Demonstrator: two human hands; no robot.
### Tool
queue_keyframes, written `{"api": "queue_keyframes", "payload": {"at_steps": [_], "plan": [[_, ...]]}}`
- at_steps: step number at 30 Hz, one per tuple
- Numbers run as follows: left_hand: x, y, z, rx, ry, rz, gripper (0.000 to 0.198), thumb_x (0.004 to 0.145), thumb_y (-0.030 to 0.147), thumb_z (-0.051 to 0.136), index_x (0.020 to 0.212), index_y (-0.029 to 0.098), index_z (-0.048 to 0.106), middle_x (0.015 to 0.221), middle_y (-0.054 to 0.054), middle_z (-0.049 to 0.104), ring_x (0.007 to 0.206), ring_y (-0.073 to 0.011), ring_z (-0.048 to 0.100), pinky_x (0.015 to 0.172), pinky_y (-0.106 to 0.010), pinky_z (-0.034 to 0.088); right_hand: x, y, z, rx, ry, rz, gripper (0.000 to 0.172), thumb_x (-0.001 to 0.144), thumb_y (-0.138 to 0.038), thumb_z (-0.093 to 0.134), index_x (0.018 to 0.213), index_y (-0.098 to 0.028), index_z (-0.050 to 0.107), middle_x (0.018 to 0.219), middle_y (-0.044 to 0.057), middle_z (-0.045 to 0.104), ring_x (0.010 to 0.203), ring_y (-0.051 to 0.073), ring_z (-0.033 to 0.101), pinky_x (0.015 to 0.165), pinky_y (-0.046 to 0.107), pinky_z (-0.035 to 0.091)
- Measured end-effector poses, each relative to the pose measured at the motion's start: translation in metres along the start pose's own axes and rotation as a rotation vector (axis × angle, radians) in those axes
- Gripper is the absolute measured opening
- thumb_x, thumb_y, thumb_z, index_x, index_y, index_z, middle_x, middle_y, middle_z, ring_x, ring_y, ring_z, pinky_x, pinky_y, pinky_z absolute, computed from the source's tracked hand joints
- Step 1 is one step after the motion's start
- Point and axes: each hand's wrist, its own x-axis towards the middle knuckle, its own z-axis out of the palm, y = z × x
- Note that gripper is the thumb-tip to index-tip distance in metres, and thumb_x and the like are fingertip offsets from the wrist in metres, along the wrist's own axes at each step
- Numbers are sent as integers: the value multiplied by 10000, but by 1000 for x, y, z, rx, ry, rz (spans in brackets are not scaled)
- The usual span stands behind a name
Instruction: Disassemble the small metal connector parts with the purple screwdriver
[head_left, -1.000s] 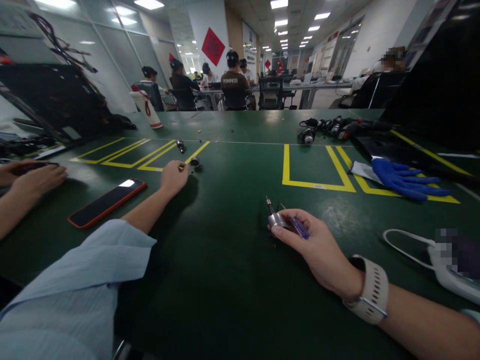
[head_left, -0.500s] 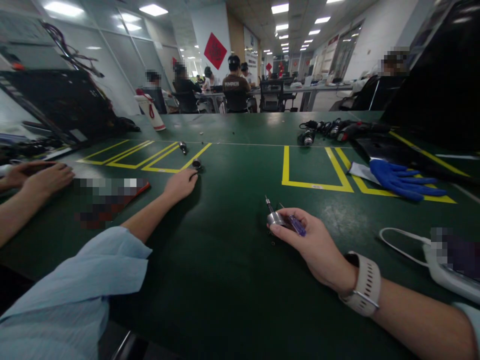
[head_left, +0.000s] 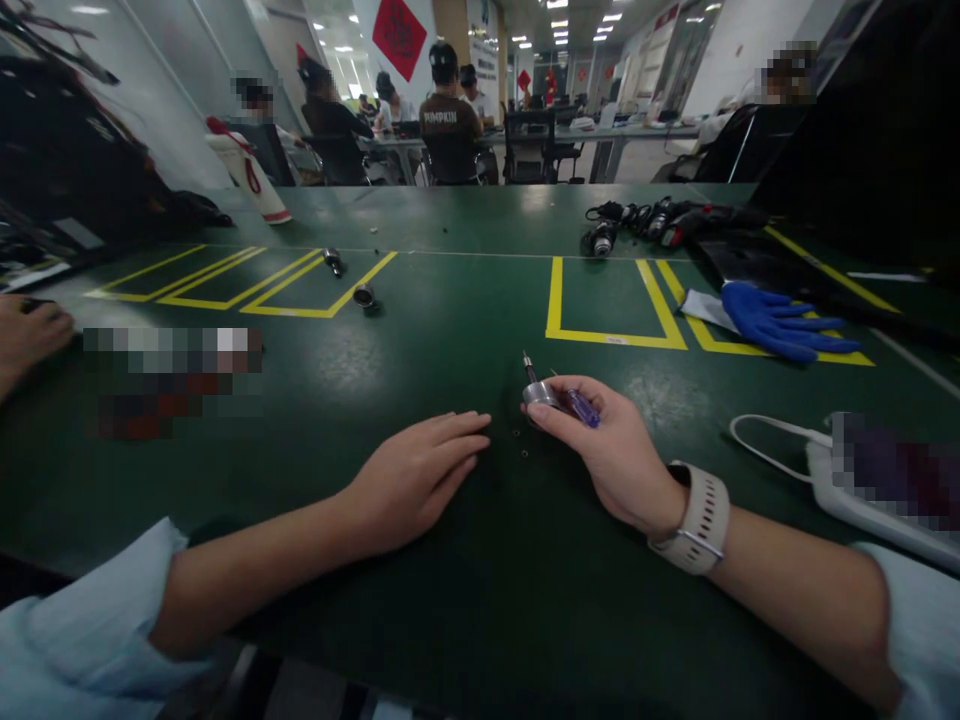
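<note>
My right hand (head_left: 619, 450), with a watch on its wrist, is closed around a silver cylindrical metal part (head_left: 540, 394) with a thin dark shaft pointing up and away. The same hand keeps a screwdriver with a purple translucent handle (head_left: 583, 408) against the palm; most of its blade is hidden. My left hand (head_left: 424, 470) lies over the table to the left, fingers stretched out and nothing in them. Between the hands, two tiny rings (head_left: 524, 454) rest on the green table (head_left: 420, 620). Farther off stand a small metal cup-like part (head_left: 364, 296) and another metal piece (head_left: 332, 262).
Yellow tape outlines (head_left: 616, 340) mark the table. A blue glove (head_left: 780, 320) and dark cables (head_left: 645, 217) lie right. A white device with a strap (head_left: 840, 490) sits near right. Another person's hand (head_left: 34, 338) is at far left, near a white cup (head_left: 251, 180).
My left hand has left the metal cup-like part and come back toward my right hand, fingers now stretched out. My right hand keeps its hold. The view has tilted down slightly.
</note>
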Motion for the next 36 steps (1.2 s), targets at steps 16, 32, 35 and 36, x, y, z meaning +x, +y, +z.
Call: {"api": "queue_keyframes", "payload": {"at_steps": [16,32,35,36], "plan": [[53,31,-19,-863,239,-200,318,809,220,587,1125,215,616,1051,-59,668,852,-177,654,716,-278,553,1,-8,-3,-76,12,-68,293,735,-311,702,975,-162,625,956,56,654,848,179,605,762,343,491],[56,13,-6,-1362,256,-439,306,665,128,742,957,215,716,975,-39,720,951,-208,663,927,-390,502,1,-23,-6,-287,-156,-217,362,887,-239,508,1249,-242,528,1104,48,648,1043,214,598,892,403,478],[59,11,-9,-1481,315,-532,321,665,77,727,961,200,709,1011,-43,706,978,-203,653,929,-371,507,1,-19,-14,-164,-66,-211,282,903,-363,498,1129,-233,606,960,35,677,910,191,635,807,365,503],[60,10,-10,-1512,332,-559,316,677,59,710,964,192,704,1028,-47,699,987,-201,651,931,-363,508,0,-17,-16,-115,-34,-221,255,902,-386,497,1025,-219,645,860,26,677,818,174,641,745,336,511]]}}
